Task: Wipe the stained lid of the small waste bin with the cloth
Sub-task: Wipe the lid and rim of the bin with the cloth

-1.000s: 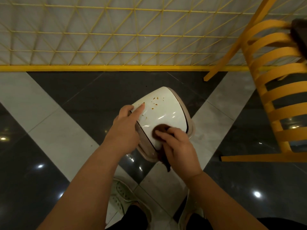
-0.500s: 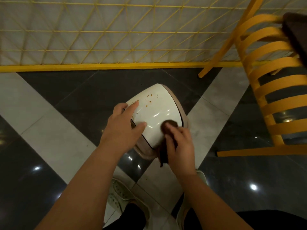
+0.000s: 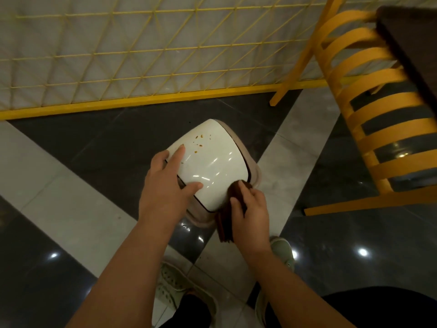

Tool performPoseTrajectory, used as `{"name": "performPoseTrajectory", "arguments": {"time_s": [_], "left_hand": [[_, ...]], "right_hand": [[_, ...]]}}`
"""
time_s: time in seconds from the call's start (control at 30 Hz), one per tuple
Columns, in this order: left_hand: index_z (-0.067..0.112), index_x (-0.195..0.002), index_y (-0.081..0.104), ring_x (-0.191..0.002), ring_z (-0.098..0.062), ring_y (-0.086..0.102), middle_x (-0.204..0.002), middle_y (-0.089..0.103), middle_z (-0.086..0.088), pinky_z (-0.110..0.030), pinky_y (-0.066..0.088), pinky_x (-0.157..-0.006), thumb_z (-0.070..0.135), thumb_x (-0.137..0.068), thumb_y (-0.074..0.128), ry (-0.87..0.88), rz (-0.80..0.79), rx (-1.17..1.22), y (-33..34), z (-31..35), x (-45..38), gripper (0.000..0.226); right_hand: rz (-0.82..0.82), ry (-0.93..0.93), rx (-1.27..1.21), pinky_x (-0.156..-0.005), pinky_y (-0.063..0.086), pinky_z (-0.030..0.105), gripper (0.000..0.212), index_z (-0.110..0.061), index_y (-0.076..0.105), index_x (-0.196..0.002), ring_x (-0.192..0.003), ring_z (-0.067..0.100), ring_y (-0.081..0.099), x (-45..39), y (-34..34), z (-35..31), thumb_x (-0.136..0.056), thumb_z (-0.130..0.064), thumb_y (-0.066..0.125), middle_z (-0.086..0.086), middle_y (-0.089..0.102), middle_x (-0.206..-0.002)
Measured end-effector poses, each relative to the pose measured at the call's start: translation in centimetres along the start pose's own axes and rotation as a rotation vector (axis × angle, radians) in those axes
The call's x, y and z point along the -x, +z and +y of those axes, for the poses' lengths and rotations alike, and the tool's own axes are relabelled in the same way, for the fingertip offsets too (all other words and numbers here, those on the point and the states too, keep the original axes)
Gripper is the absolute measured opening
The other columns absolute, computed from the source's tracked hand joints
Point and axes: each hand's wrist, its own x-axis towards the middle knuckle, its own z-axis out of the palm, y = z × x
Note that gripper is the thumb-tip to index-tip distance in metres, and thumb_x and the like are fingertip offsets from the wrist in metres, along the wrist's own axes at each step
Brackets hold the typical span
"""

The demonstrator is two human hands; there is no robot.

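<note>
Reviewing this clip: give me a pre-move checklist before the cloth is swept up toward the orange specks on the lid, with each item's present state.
1. Cloth gripped by the right hand: ok.
2. Left hand steadies the lid, fingers resting on it: ok.
3. Cloth touches the lid's near right edge: ok.
4. Orange specks wiped off: not ok, they lie at the far end.
5. Left index finger out of the wiping path: not ok, it points close to the specks.
6. Cloth damp: cannot tell.

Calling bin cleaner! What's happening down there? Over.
Left hand steadying white lid. Right hand pinching brown cloth at lid's near corner. Orange stains unwiped at far end. Nothing blocking.
</note>
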Motion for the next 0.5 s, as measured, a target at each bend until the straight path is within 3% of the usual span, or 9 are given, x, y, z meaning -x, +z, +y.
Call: {"name": "performPoseTrajectory", "arguments": {"time_s": [0.2, 0.37, 0.5], "left_hand": [[0.041, -0.147, 0.017, -0.143, -0.02, 0.015, -0.156, 0.007, 0.011, -0.052, 0.036, -0.107, 0.033, -0.081, 0.071, -0.001, 0.015, -0.018, 0.3, 0.0, 0.2, 0.085], [0.04, -0.147, 0.017, -0.145, -0.021, 0.01, -0.159, 0.007, 0.01, -0.054, 0.032, -0.109, 0.03, -0.079, 0.074, 0.004, 0.0, -0.01, 0.2, 0.2, 0.0, 0.089], [0.039, -0.147, 0.019, -0.145, -0.021, 0.014, -0.158, 0.009, 0.009, -0.052, 0.033, -0.108, 0.029, -0.079, 0.074, 0.006, 0.01, -0.02, 0.3, -0.1, -0.1, 0.088]], "right_hand": [[-0.146, -0.063, 0.006, -0.111, 0.028, 0.015, 0.051, -0.026, 0.036, -0.146, -0.127, 0.003, 0.038, 2.4, 1.2, -1.4, -0.098, -0.017, 0.051, -0.009, 0.039, -0.141], [-0.052, 0.187, -0.144, -0.112, 0.036, 0.032, 0.049, -0.023, 0.039, -0.145, -0.129, 0.011, 0.043, 2.0, 1.5, -1.7, -0.099, -0.018, 0.051, -0.001, 0.046, -0.142], [-0.032, 0.219, -0.285, -0.108, 0.031, 0.02, 0.05, -0.024, 0.037, -0.146, -0.127, 0.002, 0.039, 2.1, 1.4, -4.2, -0.099, -0.018, 0.051, -0.007, 0.044, -0.144]]}}
